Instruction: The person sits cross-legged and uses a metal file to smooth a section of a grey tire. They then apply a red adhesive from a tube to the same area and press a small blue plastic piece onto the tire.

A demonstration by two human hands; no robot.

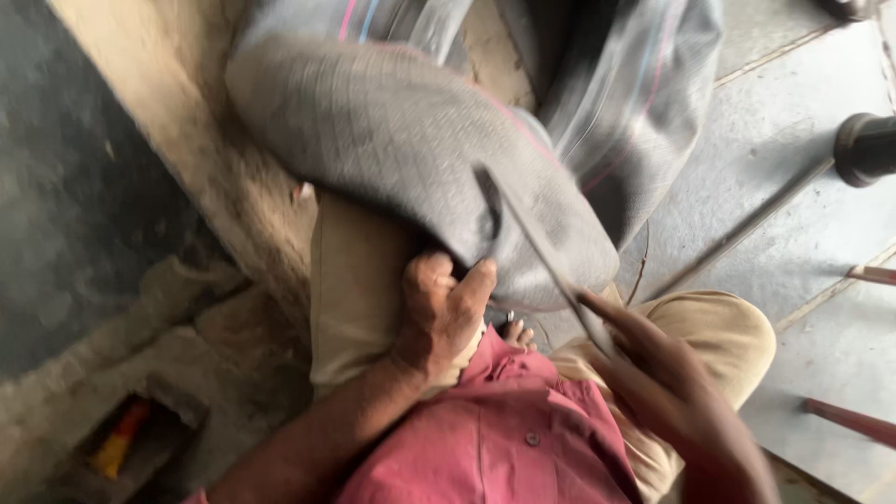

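Soft, dim daylight; heavy motion blur throughout

Motion blurs the right hand (pixel 653 373) and its thin tool (pixel 541 252); the grip is unclear.

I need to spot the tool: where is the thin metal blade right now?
In the head view, the thin metal blade runs diagonally across the centre, held by the right hand, lying against the grey rubber tube just right of the left hand.

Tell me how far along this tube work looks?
Done: the grey rubber inner tube lies across the person's lap. In hand: the left hand grips its edge while the right hand holds a thin dark metal tool against it. What remains is unclear; the picture is blurred.
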